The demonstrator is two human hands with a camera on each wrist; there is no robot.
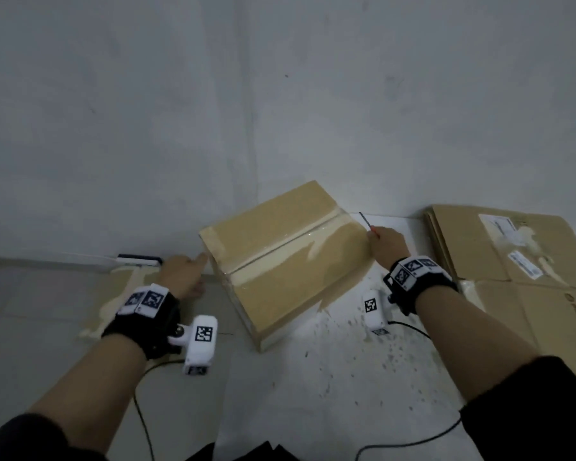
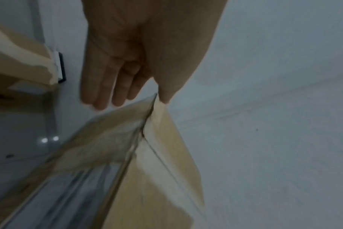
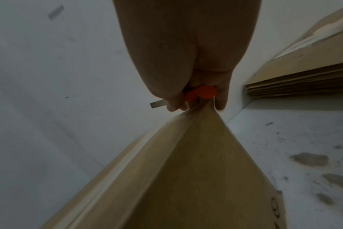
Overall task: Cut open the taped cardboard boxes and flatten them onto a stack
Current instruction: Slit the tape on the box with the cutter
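While tilted on the pale speckled floor [image 1: 330, 377] against the grey-white wall [image 1: 280, 94], a brown cardboard box sealed with clear glossy tape [image 1: 280, 261] sits between both hands in the head view. Left hand [image 1: 183, 277] at the box's left top corner, thumb touching the edge, fingers straight. Right hand [image 1: 388, 244] at the opposite right corner, fingers curled round an orange-handled utility knife with a thin grey blade [image 1: 364, 221] that juts up and away past the knuckles. Just right of that hand, a flat stack of brown cardboard sheets with white labels [image 1: 519, 261].

From the left wrist: left hand [image 2: 139, 62] loose and open, four fingers [image 2: 104, 93] extended beside the box [image 2: 162, 155], thumb tip meeting its taped corner; blurred tape below.

From the right wrist: right hand [image 3: 188, 62] closed on the knife [image 3: 200, 93], orange handle showing between thumb and fingers, blade poking out to the left. Box [image 3: 196, 170] corner directly under the fingertips, touching them. Flattened stack [image 3: 303, 80] off to the right, edges layered.
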